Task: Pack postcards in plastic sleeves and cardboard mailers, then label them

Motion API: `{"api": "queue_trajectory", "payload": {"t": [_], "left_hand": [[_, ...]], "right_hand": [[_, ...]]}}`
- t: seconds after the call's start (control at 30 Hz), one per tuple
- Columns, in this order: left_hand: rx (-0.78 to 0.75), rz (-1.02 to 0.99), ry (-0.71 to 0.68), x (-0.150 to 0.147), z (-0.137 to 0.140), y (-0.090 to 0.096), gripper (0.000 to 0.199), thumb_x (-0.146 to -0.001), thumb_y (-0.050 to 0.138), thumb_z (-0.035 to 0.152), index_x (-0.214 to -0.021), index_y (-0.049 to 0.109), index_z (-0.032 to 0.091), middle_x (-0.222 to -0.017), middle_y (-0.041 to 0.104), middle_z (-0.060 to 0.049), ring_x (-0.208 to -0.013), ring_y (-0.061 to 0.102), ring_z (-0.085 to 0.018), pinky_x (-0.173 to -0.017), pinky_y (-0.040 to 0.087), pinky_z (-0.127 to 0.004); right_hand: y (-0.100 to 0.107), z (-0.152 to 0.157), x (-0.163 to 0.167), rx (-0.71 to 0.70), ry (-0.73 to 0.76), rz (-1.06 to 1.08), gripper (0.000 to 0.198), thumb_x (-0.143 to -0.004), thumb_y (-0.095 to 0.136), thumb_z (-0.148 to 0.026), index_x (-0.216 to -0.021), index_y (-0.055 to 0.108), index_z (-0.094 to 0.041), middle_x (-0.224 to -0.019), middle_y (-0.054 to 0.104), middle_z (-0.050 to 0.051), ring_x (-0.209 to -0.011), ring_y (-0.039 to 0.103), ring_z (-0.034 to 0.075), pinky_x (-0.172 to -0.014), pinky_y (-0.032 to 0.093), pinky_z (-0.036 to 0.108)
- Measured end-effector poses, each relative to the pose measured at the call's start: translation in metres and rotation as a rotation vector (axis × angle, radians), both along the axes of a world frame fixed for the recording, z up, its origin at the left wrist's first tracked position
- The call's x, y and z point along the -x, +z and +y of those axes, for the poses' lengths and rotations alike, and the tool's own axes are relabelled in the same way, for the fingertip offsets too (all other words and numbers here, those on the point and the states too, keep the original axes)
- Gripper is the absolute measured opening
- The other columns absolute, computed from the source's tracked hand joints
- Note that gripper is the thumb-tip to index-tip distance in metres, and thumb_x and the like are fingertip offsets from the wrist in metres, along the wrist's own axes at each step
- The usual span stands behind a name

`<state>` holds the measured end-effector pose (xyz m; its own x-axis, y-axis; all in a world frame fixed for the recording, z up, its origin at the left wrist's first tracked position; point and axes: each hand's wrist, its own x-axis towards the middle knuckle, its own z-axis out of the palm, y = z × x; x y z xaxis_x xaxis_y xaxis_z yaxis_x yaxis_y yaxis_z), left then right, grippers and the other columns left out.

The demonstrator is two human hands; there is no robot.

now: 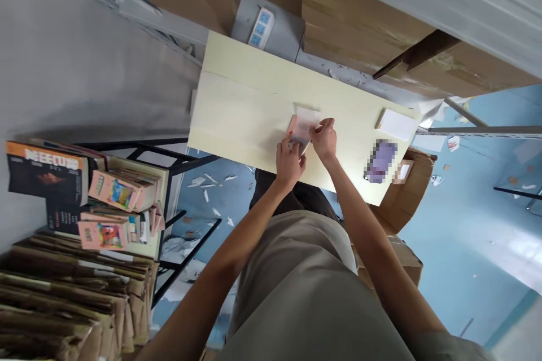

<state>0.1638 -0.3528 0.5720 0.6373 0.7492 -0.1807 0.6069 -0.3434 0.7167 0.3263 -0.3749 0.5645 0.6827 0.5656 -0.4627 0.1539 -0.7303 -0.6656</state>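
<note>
On the pale yellow table, a small pink-edged book (292,124) lies in front of me, with a translucent sheet (307,117) over much of it. My left hand (290,163) is closed at the near edge of the book, its fingers bent and pressed onto it. My right hand (325,140) is closed in a pinch at the right edge of the sheet. The fingers cover the book's near part, and its title cannot be read.
On the table's (237,107) right side lie a white box (397,124) and a pixelated purple item (382,161). A power strip (261,28) sits behind. Books (114,189) are stacked at left, above brown paper bundles (76,299). Cardboard boxes (355,28) stand behind; an open carton (412,186) stands at right.
</note>
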Motion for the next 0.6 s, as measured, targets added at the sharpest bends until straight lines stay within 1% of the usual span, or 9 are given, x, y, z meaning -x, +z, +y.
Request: {"api": "queue_trajectory", "payload": {"t": [0.07, 0.13, 0.2, 0.27, 0.3, 0.33, 0.4, 0.5, 0.6], "left_hand": [[0.035, 0.002, -0.002, 0.003, 0.000, -0.003, 0.034, -0.100, 0.067, 0.027, -0.133, 0.071, 0.019, -0.141, 0.064, -0.024, -0.139, 0.058, -0.045, -0.122, 0.045, -0.062], [0.061, -0.002, -0.004, 0.007, 0.000, -0.004, 0.037, -0.102, 0.061, 0.026, -0.137, 0.070, 0.020, -0.135, 0.067, -0.022, -0.136, 0.061, -0.042, -0.121, 0.047, -0.059], [0.067, -0.007, 0.000, 0.011, 0.001, -0.004, 0.039, -0.104, 0.057, 0.025, -0.142, 0.068, 0.021, -0.134, 0.070, -0.021, -0.136, 0.063, -0.041, -0.120, 0.048, -0.057], [0.074, -0.026, 0.024, 0.014, 0.002, -0.001, 0.040, -0.106, 0.055, 0.026, -0.144, 0.066, 0.021, -0.136, 0.071, -0.021, -0.135, 0.065, -0.040, -0.119, 0.050, -0.056], [0.083, -0.042, 0.048, 0.016, 0.002, 0.001, 0.039, -0.106, 0.055, 0.028, -0.144, 0.065, 0.022, -0.137, 0.072, -0.020, -0.134, 0.066, -0.039, -0.118, 0.050, -0.055], [0.099, -0.060, 0.079, 0.018, 0.002, 0.003, 0.038, -0.107, 0.056, 0.030, -0.143, 0.065, 0.022, -0.137, 0.073, -0.020, -0.134, 0.067, -0.038, -0.117, 0.051, -0.054], [0.144, -0.094, 0.160, 0.021, 0.002, 0.008, 0.033, -0.108, 0.057, 0.034, -0.138, 0.066, 0.023, -0.134, 0.075, -0.018, -0.129, 0.070, -0.036, -0.114, 0.053, -0.051], [0.230, -0.136, 0.343, 0.026, 0.003, 0.015, 0.027, -0.108, 0.062, 0.041, -0.128, 0.067, 0.024, -0.127, 0.077, -0.016, -0.121, 0.074, -0.035, -0.107, 0.055, -0.047], [0.314, -0.172, 0.566, 0.030, 0.007, 0.018, 0.031, -0.105, 0.069, 0.052, -0.120, 0.068, 0.025, -0.121, 0.079, -0.013, -0.117, 0.076, -0.032, -0.100, 0.056, -0.041]], "right_hand": [[0.012, -0.005, -0.005, 0.031, 0.116, -0.092, 0.038, -0.103, 0.054, -0.026, -0.139, 0.048, -0.019, -0.114, 0.078, 0.018, -0.106, 0.076, 0.036, -0.098, 0.061, 0.056], [0.024, -0.009, -0.012, 0.024, 0.296, -0.243, 0.043, -0.101, 0.051, -0.017, -0.145, 0.052, -0.017, -0.140, 0.070, 0.024, -0.127, 0.071, 0.038, -0.105, 0.059, 0.059], [0.032, -0.008, -0.022, -0.037, 0.548, -0.358, 0.052, -0.097, 0.051, -0.007, -0.147, 0.058, -0.019, -0.160, 0.058, 0.021, -0.149, 0.056, 0.038, -0.117, 0.053, 0.062], [0.034, 0.000, -0.034, -0.109, 0.817, -0.376, 0.058, -0.093, 0.053, -0.001, -0.145, 0.065, -0.022, -0.167, 0.055, 0.013, -0.161, 0.043, 0.035, -0.130, 0.041, 0.062], [0.033, 0.007, -0.040, -0.130, 0.926, -0.358, 0.057, -0.091, 0.055, 0.000, -0.142, 0.069, -0.024, -0.165, 0.057, 0.010, -0.163, 0.042, 0.034, -0.135, 0.035, 0.062], [0.030, 0.015, -0.046, -0.138, 1.005, -0.335, 0.055, -0.091, 0.058, 0.000, -0.138, 0.072, -0.025, -0.160, 0.062, 0.008, -0.161, 0.044, 0.033, -0.137, 0.032, 0.062], [0.025, 0.033, -0.059, -0.128, 1.085, -0.287, 0.046, -0.091, 0.063, -0.003, -0.129, 0.078, -0.025, -0.145, 0.073, 0.008, -0.152, 0.054, 0.033, -0.136, 0.031, 0.061], [0.021, 0.062, -0.076, -0.104, 1.091, -0.220, 0.027, -0.093, 0.072, -0.012, -0.116, 0.082, -0.023, -0.125, 0.080, 0.009, -0.132, 0.067, 0.035, -0.128, 0.040, 0.062], [0.022, 0.087, -0.086, -0.076, 1.058, -0.157, 0.018, -0.096, 0.077, -0.027, -0.112, 0.084, -0.024, -0.117, 0.082, 0.007, -0.118, 0.072, 0.035, -0.114, 0.051, 0.056]]}}
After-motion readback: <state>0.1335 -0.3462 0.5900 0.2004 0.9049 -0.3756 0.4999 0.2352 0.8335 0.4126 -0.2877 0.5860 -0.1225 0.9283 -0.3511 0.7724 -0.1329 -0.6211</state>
